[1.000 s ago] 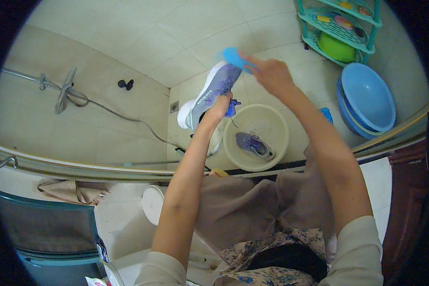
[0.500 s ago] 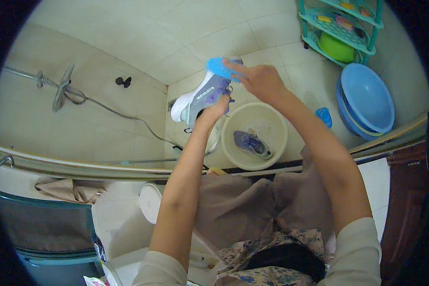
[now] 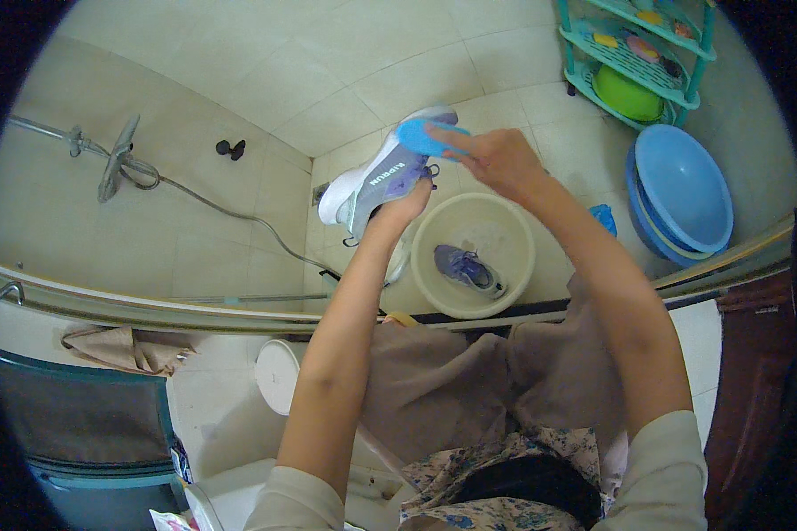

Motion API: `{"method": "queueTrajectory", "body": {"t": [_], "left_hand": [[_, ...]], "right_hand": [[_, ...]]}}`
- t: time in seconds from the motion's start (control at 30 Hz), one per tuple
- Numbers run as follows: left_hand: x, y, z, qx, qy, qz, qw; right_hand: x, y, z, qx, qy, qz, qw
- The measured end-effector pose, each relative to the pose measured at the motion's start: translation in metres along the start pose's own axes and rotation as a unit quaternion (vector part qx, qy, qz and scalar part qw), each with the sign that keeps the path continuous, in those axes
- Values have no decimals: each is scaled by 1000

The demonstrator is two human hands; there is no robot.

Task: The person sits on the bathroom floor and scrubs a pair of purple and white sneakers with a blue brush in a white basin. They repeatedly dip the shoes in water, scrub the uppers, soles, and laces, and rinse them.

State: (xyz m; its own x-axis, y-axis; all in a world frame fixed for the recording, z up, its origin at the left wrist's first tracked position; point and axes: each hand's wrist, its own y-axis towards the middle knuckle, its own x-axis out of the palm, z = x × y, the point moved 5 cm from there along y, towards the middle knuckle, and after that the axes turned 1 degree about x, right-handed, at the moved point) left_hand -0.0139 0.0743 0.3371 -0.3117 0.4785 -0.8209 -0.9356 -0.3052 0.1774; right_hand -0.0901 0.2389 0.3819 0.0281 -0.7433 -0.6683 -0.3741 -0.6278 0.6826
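Note:
A grey and purple running shoe with a white sole is held up on its side, toe pointing away to the upper right. My left hand is closed on it from inside the opening, most of its fingers hidden by the shoe. My right hand grips a blue scrub brush, which rests against the shoe's side near the sole and forefoot. Below the hands, a second purple shoe lies in a cream basin.
Stacked blue basins lean at the right beside a green shelf rack. A crumpled blue bag lies on the tiled floor. A shower hose hangs along the left wall. A door track crosses before my knees.
The brush in my right hand has slid from near the shoe's toe back along its side, slightly down and right. My left hand and the shoe stay nearly in place.

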Motion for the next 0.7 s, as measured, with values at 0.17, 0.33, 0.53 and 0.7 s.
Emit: {"method": "queueTrajectory", "body": {"t": [0.17,0.33,0.53,0.7], "left_hand": [[-9,-5,1,110,131,25,985],[-5,1,16,77,164,-41,983],[-7,-10,-15,97,111,-12,989],[1,-9,-8,124,160,-20,979]], "right_hand": [[-4,-1,10,16,2,-15,1000],[0,-3,5,-28,-18,-9,999],[2,5,7,-2,-61,-81,995],[4,6,-30,-49,-27,-37,998]]}}
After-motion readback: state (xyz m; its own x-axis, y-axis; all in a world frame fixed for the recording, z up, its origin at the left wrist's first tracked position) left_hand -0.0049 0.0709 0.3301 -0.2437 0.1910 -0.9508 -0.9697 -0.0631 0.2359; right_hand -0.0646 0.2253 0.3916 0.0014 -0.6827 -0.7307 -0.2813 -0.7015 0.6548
